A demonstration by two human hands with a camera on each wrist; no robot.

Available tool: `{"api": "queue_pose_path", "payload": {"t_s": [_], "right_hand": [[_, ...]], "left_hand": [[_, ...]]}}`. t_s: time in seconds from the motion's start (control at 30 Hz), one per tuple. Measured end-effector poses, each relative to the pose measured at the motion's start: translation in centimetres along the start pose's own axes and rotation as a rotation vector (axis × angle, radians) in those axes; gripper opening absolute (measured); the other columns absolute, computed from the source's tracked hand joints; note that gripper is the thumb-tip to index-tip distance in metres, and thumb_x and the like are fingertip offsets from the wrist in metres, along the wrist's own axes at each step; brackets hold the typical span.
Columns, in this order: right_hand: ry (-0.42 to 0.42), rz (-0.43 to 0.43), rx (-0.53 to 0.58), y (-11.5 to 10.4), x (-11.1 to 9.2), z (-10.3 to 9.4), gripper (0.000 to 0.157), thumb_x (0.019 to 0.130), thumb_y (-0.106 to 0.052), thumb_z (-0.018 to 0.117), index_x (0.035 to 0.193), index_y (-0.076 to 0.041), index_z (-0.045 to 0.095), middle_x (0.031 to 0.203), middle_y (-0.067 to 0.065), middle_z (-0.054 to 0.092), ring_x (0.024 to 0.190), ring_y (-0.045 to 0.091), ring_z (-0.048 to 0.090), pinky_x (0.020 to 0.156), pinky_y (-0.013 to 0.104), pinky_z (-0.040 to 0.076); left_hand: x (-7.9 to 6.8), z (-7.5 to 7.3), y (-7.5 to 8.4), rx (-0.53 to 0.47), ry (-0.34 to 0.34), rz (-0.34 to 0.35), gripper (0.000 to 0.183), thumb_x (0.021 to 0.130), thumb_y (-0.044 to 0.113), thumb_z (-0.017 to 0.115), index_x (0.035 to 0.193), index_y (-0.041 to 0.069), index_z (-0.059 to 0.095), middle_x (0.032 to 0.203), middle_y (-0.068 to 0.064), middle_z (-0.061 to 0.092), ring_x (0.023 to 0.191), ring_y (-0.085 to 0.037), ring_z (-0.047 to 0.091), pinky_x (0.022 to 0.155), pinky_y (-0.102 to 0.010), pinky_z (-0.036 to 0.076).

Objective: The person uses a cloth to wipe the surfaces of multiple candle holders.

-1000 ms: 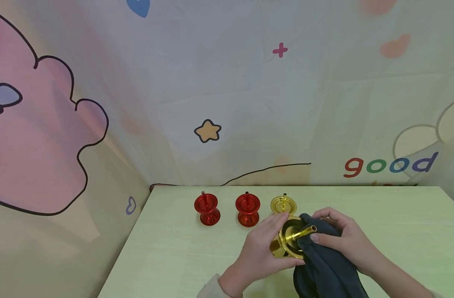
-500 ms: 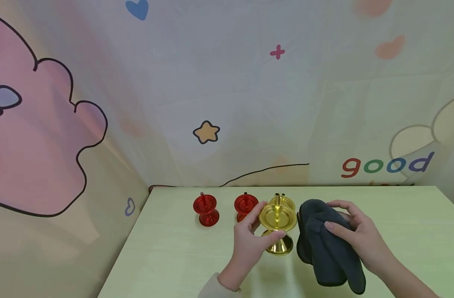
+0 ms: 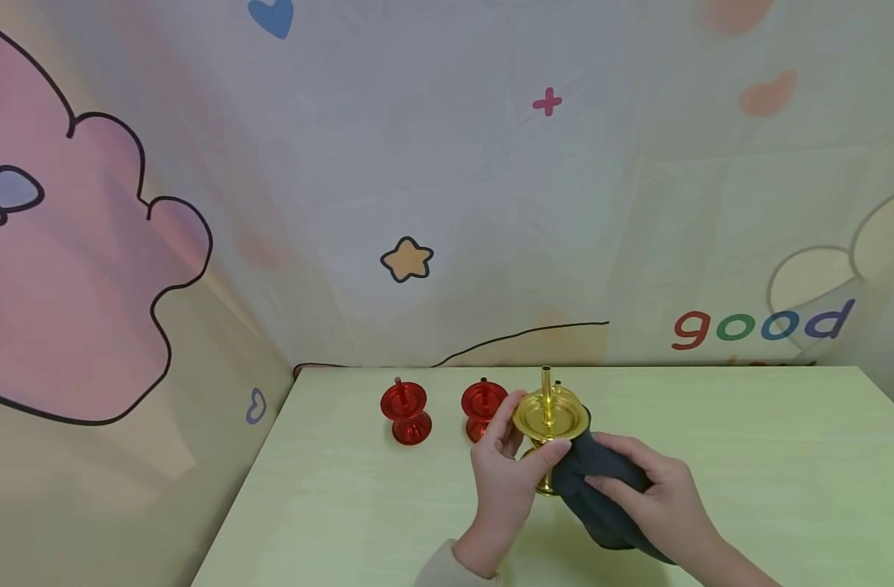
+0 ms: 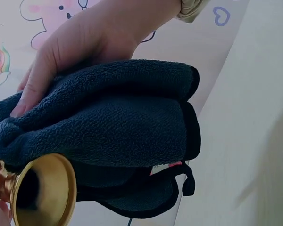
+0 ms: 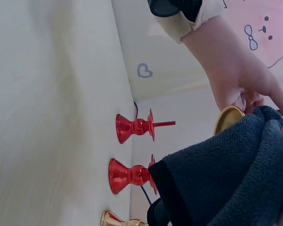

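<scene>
My left hand grips a gold candle holder by its stem, upright and raised above the table. In the left wrist view its flared, hollow foot shows. My right hand pinches a bunched dark blue-grey cloth between thumb and fingers, pressing it to the holder's right side below the dish. Part of the stem and foot is hidden by the cloth. Behind stands a second gold candle holder, mostly covered in the head view.
Two red candle holders stand toward the table's back: one at left, the other partly behind my left fingers. The pale table ends at a printed cloth backdrop.
The gold candle holder has gone from tilted to upright in my left hand. The cloth came away from it to the right, then returned against its stem.
</scene>
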State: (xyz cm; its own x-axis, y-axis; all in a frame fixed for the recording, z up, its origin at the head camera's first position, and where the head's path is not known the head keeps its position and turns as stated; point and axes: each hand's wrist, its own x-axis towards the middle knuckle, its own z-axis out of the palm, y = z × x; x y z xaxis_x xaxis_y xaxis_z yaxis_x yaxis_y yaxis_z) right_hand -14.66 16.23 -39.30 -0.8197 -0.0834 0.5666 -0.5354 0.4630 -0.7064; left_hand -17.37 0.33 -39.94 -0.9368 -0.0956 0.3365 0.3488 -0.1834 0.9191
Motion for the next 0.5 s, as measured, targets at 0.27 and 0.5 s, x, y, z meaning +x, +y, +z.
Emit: {"api": "queue_pose_path", "payload": {"t_s": [0.27,0.5], "right_hand": [[0.068,-0.212,-0.013,0.09,-0.33,1.04,0.047,0.055,0.010,0.075,0.099,-0.006,0.067,0.102,-0.001,0.064,0.096,-0.007,0.055,0.080,0.004,0.041],[-0.023,0.096,0.058,0.04,-0.25,0.21,0.034,0.068,0.003,0.070,0.100,-0.006,0.062,0.095,-0.019,0.061,0.083,-0.006,0.057,0.068,0.011,0.048]], "left_hand": [[-0.52,0.40,-0.38,-0.026,0.017,0.052,0.061,0.069,0.019,0.075,0.122,0.006,0.049,0.119,-0.011,0.056,0.107,-0.016,0.056,0.091,-0.025,0.044],[-0.76,-0.05,-0.28,-0.108,-0.111,0.101,0.060,0.070,0.022,0.075,0.120,0.000,0.049,0.114,-0.020,0.057,0.099,-0.014,0.060,0.084,-0.023,0.048]]}}
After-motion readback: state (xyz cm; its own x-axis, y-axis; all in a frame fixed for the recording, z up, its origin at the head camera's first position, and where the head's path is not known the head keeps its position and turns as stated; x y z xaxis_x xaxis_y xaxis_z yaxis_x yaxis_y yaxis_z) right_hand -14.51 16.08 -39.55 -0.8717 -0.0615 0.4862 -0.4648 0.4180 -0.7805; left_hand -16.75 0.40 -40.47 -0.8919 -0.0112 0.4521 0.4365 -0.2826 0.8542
